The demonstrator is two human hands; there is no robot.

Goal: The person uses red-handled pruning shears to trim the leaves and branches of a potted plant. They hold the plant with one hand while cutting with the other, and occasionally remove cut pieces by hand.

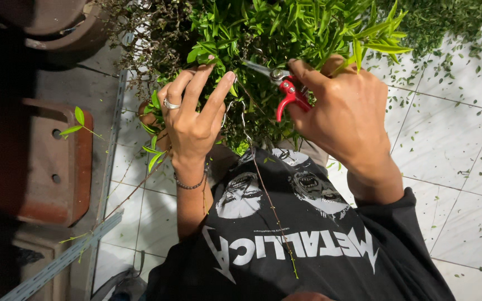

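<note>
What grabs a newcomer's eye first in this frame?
The red-handled pruning shears in the right hand at top centre, blades pointing into the leafy green plant. The left hand, wearing a ring, presses into the foliage beside them. Green clippings litter the white tiled floor at right.

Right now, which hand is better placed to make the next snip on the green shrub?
The right hand, probably. It already grips the red-handled pruning shears, blades pointing into the leafy shrub. The left hand carries no tool; its fingers rest among the stems, better suited to steadying a branch.
</note>
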